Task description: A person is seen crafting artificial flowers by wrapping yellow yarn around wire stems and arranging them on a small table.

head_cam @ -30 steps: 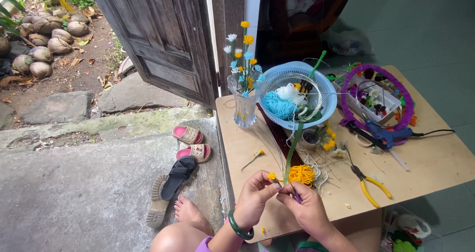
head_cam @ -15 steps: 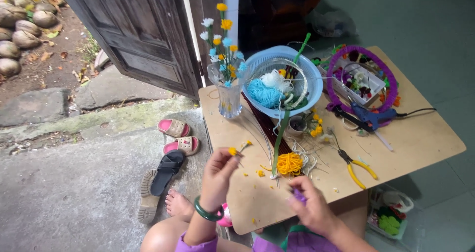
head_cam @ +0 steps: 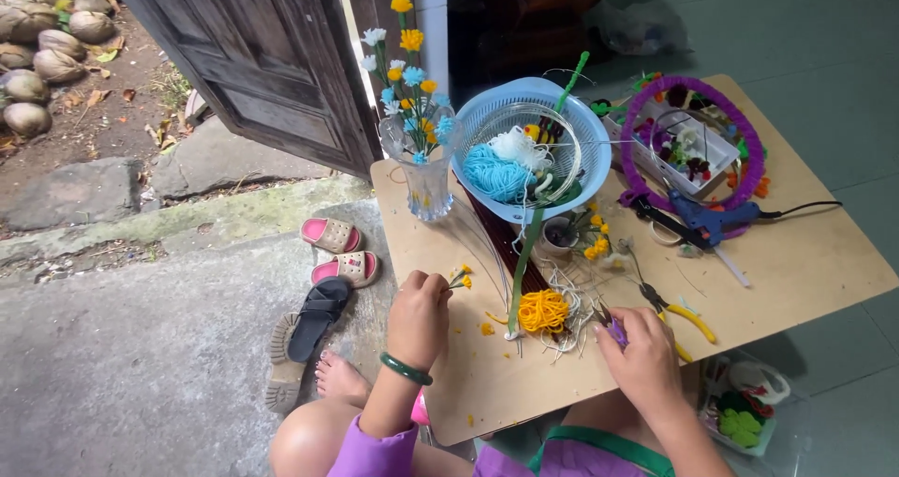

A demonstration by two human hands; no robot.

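Note:
My left hand (head_cam: 419, 318), a green bangle on its wrist, rests on the wooden table (head_cam: 805, 271) with the fingers pinched at a small yellow flower on a short stem (head_cam: 461, 277). My right hand (head_cam: 648, 357) is closed around a small purple piece (head_cam: 616, 333) near the table's front edge. Between the hands lie a yellow yarn pompom (head_cam: 543, 310), pale straw strands and a long green stem (head_cam: 526, 248) that leans up towards a blue plastic basket (head_cam: 579, 126).
A glass vase of small handmade flowers (head_cam: 426, 189) stands at the table's left corner. A purple ring over a white tray (head_cam: 688, 88), a blue glue gun (head_cam: 712, 217) and yellow-handled pliers (head_cam: 682, 316) lie to the right. Pink sandals (head_cam: 332, 235) and a black one (head_cam: 314, 318) are on the concrete floor.
My hands have drawn apart from the green stem: the left moved left and down to the table with the yellow flower, the right moved right with the purple piece.

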